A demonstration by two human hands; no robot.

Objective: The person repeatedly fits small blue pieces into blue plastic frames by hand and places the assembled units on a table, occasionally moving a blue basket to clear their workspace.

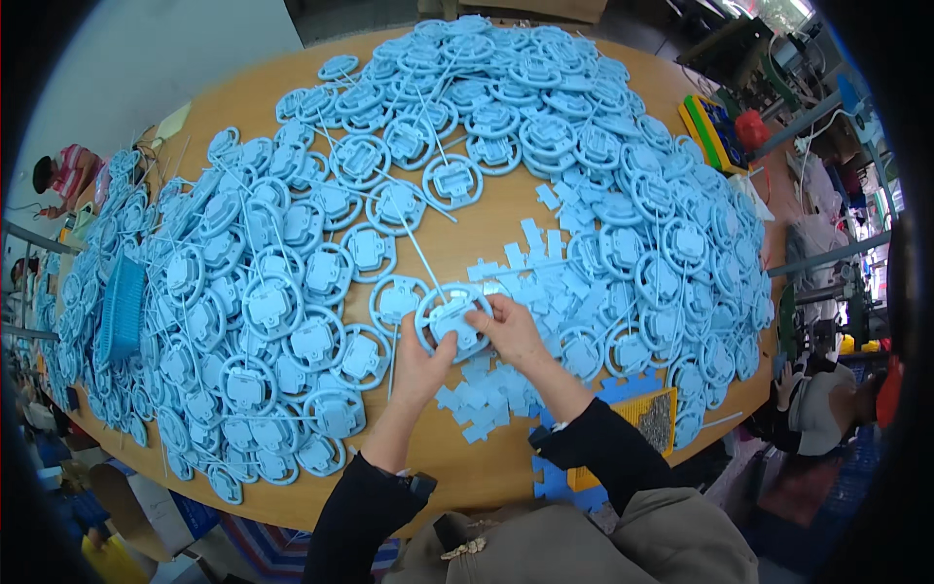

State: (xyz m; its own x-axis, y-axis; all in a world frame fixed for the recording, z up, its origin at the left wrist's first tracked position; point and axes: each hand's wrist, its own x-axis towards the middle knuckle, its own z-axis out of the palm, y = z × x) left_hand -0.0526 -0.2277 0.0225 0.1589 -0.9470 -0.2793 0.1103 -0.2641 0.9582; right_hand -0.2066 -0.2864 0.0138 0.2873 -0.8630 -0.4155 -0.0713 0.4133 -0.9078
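**Both hands on one blue ring at the middle of the heap**

I am looking down on a big rounded wooden table (506, 209), nearly covered by pale blue plastic wheel-shaped rings with square hubs (292, 292). They lie in overlapping heaps to the left, across the far side and down the right. Only a strip of bare wood runs through the middle toward me, which I judge is kept open as working room.

On that strip, just right of my hands, sits a scatter of small flat pale blue cross-shaped plastic pieces (530, 263), close enough to reach without stretching. A blue ribbed plastic basket (122, 307) lies among the rings at the far left, and a yellow tray with a dark mesh insert (652, 419) sits at the near right edge.

The one pale blue ring in hand (449, 319) is lifted just above the strip. My left hand (420, 368) is closed on its lower rim from below, steadying it. My right hand (506, 326) pinches its right side, fingertips pressing at the hub.
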